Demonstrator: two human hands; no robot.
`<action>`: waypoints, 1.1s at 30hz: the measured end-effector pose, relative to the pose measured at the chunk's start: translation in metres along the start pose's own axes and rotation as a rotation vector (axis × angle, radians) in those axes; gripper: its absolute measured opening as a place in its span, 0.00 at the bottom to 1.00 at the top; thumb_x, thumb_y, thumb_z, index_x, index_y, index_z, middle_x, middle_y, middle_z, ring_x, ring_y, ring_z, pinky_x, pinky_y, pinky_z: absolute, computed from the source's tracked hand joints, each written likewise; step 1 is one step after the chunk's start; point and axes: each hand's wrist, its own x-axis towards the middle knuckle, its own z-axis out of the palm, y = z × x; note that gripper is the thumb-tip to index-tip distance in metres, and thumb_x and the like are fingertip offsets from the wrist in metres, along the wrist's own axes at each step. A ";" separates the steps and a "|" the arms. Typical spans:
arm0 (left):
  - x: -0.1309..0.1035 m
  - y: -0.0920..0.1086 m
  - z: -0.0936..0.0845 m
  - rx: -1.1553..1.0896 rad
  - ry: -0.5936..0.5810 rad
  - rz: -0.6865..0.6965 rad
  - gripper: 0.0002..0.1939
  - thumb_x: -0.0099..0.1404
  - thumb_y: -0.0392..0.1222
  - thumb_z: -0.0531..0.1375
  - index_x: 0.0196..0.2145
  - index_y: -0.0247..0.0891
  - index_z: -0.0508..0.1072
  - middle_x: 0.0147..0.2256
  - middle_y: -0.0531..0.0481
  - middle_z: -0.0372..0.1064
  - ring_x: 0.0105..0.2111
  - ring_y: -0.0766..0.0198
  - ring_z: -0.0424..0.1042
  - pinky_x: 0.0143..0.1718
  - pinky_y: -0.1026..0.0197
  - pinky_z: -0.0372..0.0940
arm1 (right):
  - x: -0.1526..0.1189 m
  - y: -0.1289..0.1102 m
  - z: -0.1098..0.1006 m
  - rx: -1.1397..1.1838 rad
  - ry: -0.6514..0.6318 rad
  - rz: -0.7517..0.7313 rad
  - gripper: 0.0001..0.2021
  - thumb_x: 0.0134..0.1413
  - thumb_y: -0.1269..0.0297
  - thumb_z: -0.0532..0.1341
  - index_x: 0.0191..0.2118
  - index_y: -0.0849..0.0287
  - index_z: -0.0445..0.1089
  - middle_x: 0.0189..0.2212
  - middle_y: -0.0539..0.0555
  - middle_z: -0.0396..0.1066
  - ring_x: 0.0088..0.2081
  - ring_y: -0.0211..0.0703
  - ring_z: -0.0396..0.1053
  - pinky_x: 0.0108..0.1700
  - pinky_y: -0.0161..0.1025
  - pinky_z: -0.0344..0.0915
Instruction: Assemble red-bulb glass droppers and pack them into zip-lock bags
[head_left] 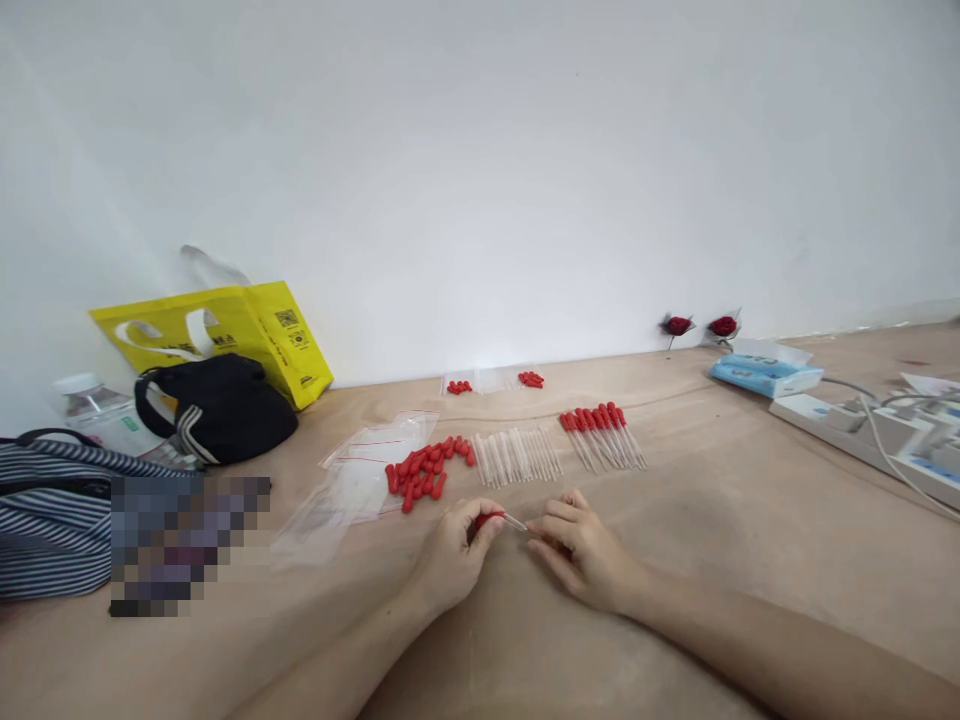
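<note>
Low over the table, my left hand (454, 545) pinches a red rubber dropper bulb (491, 517) between thumb and fingers. A thin clear glass dropper tube (515, 522) runs from the bulb toward my right hand (581, 550), whose fingertips close on its far end. Just beyond my left hand lies a loose pile of red rubber bulbs (424, 465). A row of bare glass tubes (517, 455) is laid side by side to the right of that pile. Farther right, several droppers (604, 435) with red bulbs on their tubes lie in a row.
Clear zip bags (360, 460) lie left of the bulbs; small bags with red bulbs (531, 380) rest by the wall. A yellow bag (262, 330), black cap (225, 405), bottle (105, 410) and striped cloth (52, 515) stand left. Right are a tissue pack (765, 375) and power strip (825, 415).
</note>
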 end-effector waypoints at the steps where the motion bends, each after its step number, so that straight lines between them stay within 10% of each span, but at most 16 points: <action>1: -0.001 0.000 0.000 0.022 0.005 0.014 0.08 0.62 0.40 0.51 0.32 0.37 0.69 0.29 0.51 0.69 0.30 0.63 0.67 0.32 0.63 0.60 | 0.000 0.000 -0.001 -0.008 -0.014 -0.012 0.08 0.54 0.70 0.51 0.36 0.60 0.67 0.24 0.50 0.64 0.28 0.36 0.59 0.37 0.37 0.50; 14: -0.006 0.010 -0.001 0.248 -0.036 0.374 0.08 0.62 0.36 0.50 0.28 0.36 0.67 0.24 0.50 0.65 0.27 0.63 0.62 0.35 0.59 0.56 | 0.002 0.002 -0.010 -0.106 -0.076 -0.012 0.11 0.56 0.69 0.47 0.32 0.59 0.67 0.25 0.50 0.64 0.27 0.36 0.55 0.35 0.39 0.44; 33: 0.001 0.004 -0.008 0.315 -0.089 0.444 0.10 0.63 0.35 0.51 0.35 0.42 0.71 0.28 0.52 0.71 0.32 0.63 0.67 0.45 0.53 0.51 | 0.008 -0.002 -0.019 -0.136 -0.150 0.001 0.10 0.56 0.62 0.51 0.35 0.54 0.69 0.27 0.49 0.67 0.32 0.38 0.59 0.35 0.38 0.44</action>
